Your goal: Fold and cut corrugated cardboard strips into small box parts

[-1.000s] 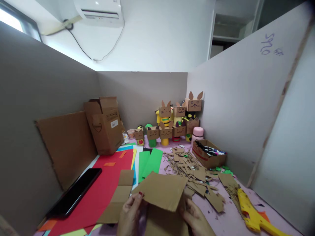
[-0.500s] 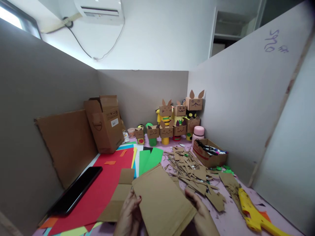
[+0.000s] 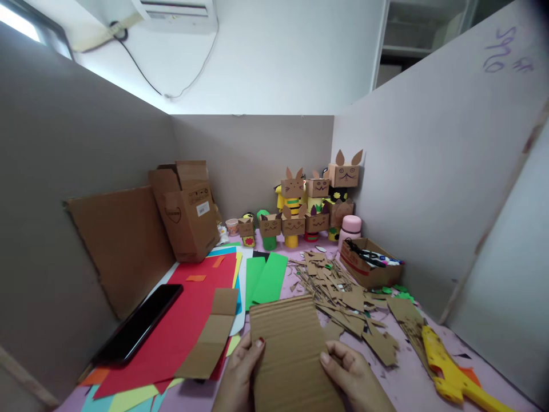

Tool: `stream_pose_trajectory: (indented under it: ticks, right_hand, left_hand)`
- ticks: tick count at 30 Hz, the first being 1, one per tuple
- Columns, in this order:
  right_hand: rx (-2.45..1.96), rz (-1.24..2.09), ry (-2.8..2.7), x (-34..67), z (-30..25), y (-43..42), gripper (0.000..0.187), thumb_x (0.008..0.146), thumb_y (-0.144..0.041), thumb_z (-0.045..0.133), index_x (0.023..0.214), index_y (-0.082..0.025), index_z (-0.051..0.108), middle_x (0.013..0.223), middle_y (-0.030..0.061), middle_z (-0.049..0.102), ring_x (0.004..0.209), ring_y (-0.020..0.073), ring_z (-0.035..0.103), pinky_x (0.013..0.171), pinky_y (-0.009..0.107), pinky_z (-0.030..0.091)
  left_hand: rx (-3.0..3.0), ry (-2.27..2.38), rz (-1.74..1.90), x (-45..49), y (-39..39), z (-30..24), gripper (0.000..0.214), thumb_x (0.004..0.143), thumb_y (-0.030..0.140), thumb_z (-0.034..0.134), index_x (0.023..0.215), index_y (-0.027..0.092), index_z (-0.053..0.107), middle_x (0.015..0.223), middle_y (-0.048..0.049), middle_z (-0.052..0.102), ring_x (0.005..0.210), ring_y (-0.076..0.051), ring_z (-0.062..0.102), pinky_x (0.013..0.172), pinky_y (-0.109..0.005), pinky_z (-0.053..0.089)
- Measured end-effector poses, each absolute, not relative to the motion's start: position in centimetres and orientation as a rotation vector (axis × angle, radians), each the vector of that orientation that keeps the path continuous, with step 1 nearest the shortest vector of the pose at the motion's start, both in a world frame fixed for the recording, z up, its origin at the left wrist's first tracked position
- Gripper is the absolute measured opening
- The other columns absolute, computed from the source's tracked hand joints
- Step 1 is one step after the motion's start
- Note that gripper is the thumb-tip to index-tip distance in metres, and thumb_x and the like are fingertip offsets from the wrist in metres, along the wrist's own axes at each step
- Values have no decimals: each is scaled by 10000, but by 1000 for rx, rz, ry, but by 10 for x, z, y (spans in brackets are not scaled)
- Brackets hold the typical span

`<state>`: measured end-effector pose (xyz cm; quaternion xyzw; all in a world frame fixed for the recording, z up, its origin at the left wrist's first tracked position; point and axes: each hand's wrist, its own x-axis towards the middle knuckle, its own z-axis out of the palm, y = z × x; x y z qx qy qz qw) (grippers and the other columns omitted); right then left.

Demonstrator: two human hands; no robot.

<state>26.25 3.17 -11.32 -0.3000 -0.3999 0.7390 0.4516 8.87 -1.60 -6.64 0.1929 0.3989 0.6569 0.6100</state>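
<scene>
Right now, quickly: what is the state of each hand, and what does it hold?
Left hand: closed on the left edge of the ribbed brown corrugated cardboard sheet.
Right hand: closed on the same sheet's right edge, thumb on top.

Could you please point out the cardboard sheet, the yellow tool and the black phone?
cardboard sheet (image 3: pixel 288 337), head view, on its ribbed middle.
yellow tool (image 3: pixel 442 367), head view, on its body.
black phone (image 3: pixel 139 324), head view, on its screen.
</scene>
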Motion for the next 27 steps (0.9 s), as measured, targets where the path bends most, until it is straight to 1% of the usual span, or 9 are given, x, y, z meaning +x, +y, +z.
stream_pose_trajectory:
  ticks: [2,6,10,12,15,17,19,23,27]
  right_hand:
    - [-727,1873,-957,263,-108,30,316,609,-449,759,750,-180,673,768,62,743,787,233,681,867,418,471]
    - [-691,1861,-874,263,-96,26,392,646,-454,732,930,-188,682,867,70,747,915,240,658,911,401,453]
    - [-716,1809,-795,265,-96,27,384,670,-426,723,974,-195,673,939,62,745,997,235,632,951,385,429]
    - [-724,1763,-745,266,-98,28,398,681,-403,721,1013,-195,651,968,54,742,1013,224,628,957,366,424]
    - [-749,1750,-606,269,-99,31,489,634,-376,765,1065,-209,606,966,31,745,1017,218,630,938,350,441]
    - [-752,1770,-558,270,-98,31,503,611,-364,783,1053,-206,601,949,32,749,1012,223,635,924,356,453]
    - [-744,1766,-547,270,-95,31,469,623,-360,777,1030,-198,609,935,42,752,1000,225,641,922,362,456]
    - [-726,1739,-551,269,-92,30,445,637,-366,767,1024,-208,615,927,39,753,1004,224,641,939,368,446]
    - [-716,1777,-608,265,-90,26,418,648,-364,758,1008,-200,625,928,47,754,980,238,655,930,384,460]
  left_hand:
    - [508,925,1476,88,-15,-67,357,698,263,678,1049,204,649,971,-88,732,871,-246,680,822,-379,494]
    - [658,874,1404,89,-13,-73,352,666,305,714,991,174,685,907,-113,740,833,-268,688,810,-398,496]
    - [698,831,1280,92,-17,-79,378,696,336,695,1042,186,669,938,-114,731,849,-272,684,826,-403,489]
    - [705,826,1232,94,-19,-80,364,705,341,691,1032,182,673,951,-120,726,863,-274,680,840,-409,484]
    - [721,778,1179,95,-21,-81,392,661,337,730,1015,176,678,946,-129,721,867,-292,678,849,-430,479]
    - [725,748,1168,95,-21,-80,428,630,332,750,1021,176,675,931,-130,722,862,-306,678,845,-445,480]
    - [730,755,1166,95,-21,-79,421,627,331,748,1010,170,680,917,-131,723,856,-311,679,844,-448,480]
    - [719,770,1170,94,-21,-77,429,614,318,752,1010,170,681,916,-125,724,849,-307,679,843,-432,478]
    - [707,769,1187,95,-21,-73,474,605,353,759,1037,182,669,889,-110,730,792,-279,684,811,-406,483]
